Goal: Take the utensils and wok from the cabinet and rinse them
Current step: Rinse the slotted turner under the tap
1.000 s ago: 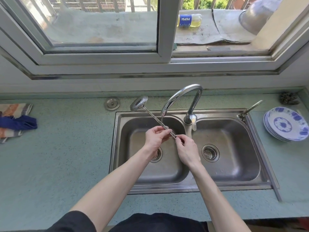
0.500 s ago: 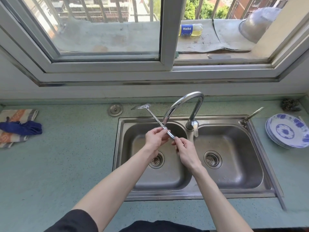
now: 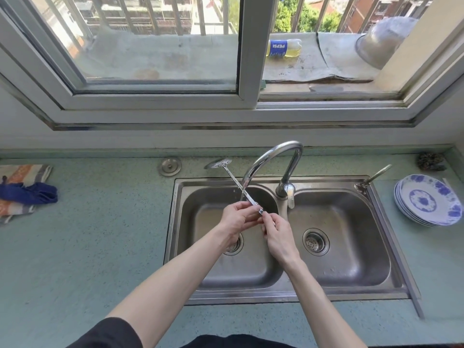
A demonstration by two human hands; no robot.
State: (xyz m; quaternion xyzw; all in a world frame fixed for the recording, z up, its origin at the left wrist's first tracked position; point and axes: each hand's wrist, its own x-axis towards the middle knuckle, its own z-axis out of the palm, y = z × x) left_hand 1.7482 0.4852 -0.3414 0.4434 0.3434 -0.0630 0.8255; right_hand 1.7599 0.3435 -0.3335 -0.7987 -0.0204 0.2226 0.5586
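Below a sunlit window, green speckled desk (image 3: 88,247) around a double steel sink (image 3: 288,296).
Both hands' fingers, left hand (image 3: 237,218) and right hand (image 3: 277,236), grip a slotted ladle (image 3: 234,180) under the tap (image 3: 273,156); plates (image 3: 428,203) far right.

big white-framed sliding window (image 3: 247,54) along the far wall, bright daylight | railings, trees, brick buildings outside | speckled green countertop (image 3: 88,247) | striped cloth (image 3: 22,192) far left | blue-patterned plates (image 3: 429,203) stacked right
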